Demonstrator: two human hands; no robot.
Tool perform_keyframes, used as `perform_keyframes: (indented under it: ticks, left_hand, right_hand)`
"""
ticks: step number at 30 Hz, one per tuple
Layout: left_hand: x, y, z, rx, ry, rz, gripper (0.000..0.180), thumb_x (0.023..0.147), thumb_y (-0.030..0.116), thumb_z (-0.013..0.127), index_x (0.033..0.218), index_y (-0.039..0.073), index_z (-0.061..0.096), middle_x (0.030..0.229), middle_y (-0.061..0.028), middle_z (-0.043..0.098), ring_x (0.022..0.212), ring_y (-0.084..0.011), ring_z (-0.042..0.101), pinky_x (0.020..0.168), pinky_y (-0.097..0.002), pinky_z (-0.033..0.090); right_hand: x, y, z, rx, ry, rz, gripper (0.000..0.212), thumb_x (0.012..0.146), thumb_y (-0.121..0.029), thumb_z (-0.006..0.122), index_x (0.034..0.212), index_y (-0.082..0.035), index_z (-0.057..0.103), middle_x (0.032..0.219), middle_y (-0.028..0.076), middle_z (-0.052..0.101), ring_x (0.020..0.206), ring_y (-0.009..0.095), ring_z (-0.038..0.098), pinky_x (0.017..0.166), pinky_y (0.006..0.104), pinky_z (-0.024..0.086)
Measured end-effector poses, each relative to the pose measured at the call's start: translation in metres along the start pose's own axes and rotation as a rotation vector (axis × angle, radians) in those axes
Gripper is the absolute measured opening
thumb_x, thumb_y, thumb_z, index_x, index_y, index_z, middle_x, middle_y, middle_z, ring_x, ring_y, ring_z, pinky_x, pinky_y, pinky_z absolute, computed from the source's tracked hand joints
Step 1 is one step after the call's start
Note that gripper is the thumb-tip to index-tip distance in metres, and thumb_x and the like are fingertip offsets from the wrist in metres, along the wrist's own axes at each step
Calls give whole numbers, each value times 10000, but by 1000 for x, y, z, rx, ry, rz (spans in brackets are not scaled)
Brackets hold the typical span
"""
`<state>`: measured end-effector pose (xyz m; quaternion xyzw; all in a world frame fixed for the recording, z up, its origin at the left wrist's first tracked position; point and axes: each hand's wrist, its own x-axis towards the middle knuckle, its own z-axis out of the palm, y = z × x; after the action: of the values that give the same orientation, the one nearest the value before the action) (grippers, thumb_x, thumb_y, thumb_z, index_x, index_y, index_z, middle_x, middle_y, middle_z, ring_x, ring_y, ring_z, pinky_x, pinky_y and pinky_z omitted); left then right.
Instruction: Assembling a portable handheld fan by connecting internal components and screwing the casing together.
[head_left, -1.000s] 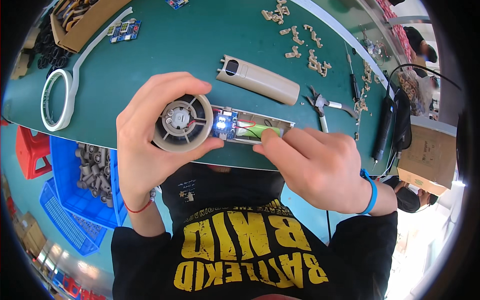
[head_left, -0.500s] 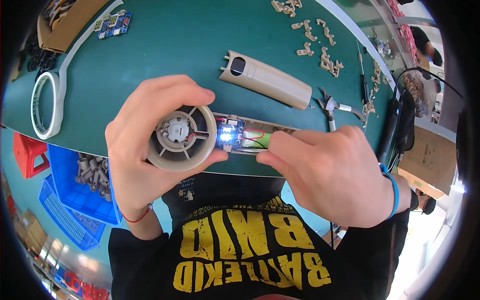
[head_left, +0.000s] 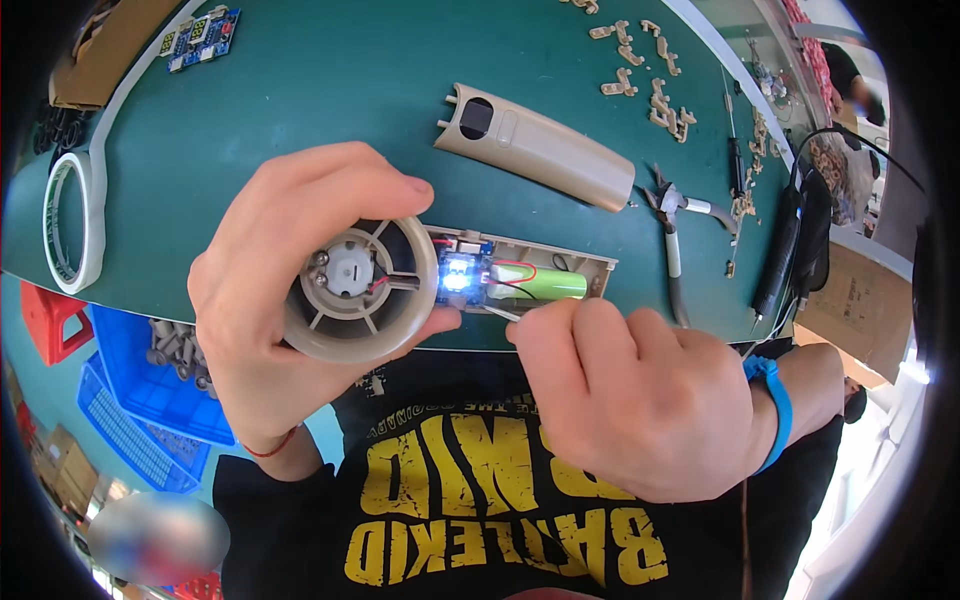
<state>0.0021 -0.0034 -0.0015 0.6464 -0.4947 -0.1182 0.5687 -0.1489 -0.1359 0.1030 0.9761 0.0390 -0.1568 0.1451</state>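
My left hand (head_left: 270, 290) grips the round beige fan head (head_left: 355, 290) of an opened hand-held fan, whose motor shows in the middle. The fan's open handle (head_left: 540, 275) extends right, with a small circuit board lit by a blue light (head_left: 458, 278) and a green battery cell (head_left: 535, 283) inside. My right hand (head_left: 630, 400) is closed on a thin metal tool (head_left: 500, 312) whose tip points at the board. The beige handle cover (head_left: 540, 150) lies apart on the green table (head_left: 300, 110), just beyond.
Pliers (head_left: 672, 225) and a black cabled tool (head_left: 785, 250) lie to the right. Small beige parts (head_left: 650, 85) are scattered at the back. A white ring (head_left: 72, 215) and blue circuit boards (head_left: 200, 35) sit left. Blue bins (head_left: 150, 390) stand below the table edge.
The fan and both hands have come closer to the camera and lower in view. My right hand has slid down from over the battery, now showing it and the thin tool.
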Motion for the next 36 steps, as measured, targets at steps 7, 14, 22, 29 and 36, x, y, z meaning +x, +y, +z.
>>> perform_keyframes:
  ticks: [7,14,22,29,36]
  left_hand:
    - [4,6,5,5,36,-23,600,524,69,907,1052,6,630,1063,-127,637,987,-257,622,877,-352,496]
    - [-4,11,3,14,66,-171,576,527,20,880,1044,28,626,1077,-99,629,997,-229,605,897,-329,473]
    - [1,13,7,-25,65,-135,578,554,-7,859,1075,29,612,1092,-83,607,994,-188,598,893,-302,478]
    - [0,16,7,-28,38,-151,563,612,-5,826,1121,25,587,1105,-71,598,1002,-151,574,906,-276,454]
    - [-4,19,8,-91,48,-181,584,589,-36,853,1115,24,605,1078,-47,612,983,-138,587,891,-269,467]
  right_hand:
    - [1,18,0,246,7,-51,168,763,-159,673,782,-61,537,604,42,500,436,143,565,383,283,416]
    - [-40,51,30,670,402,251,142,893,-192,657,846,-69,603,636,106,581,539,289,589,480,361,445]
    - [-87,150,108,769,519,824,337,900,-61,598,1235,-29,580,813,148,634,633,193,606,607,328,477]
    - [-24,172,142,505,663,576,376,829,-101,672,1192,-76,579,881,178,654,798,362,642,693,445,531]
    - [-39,111,68,647,829,380,242,829,-100,693,1057,-54,627,929,112,643,819,279,648,702,366,527]
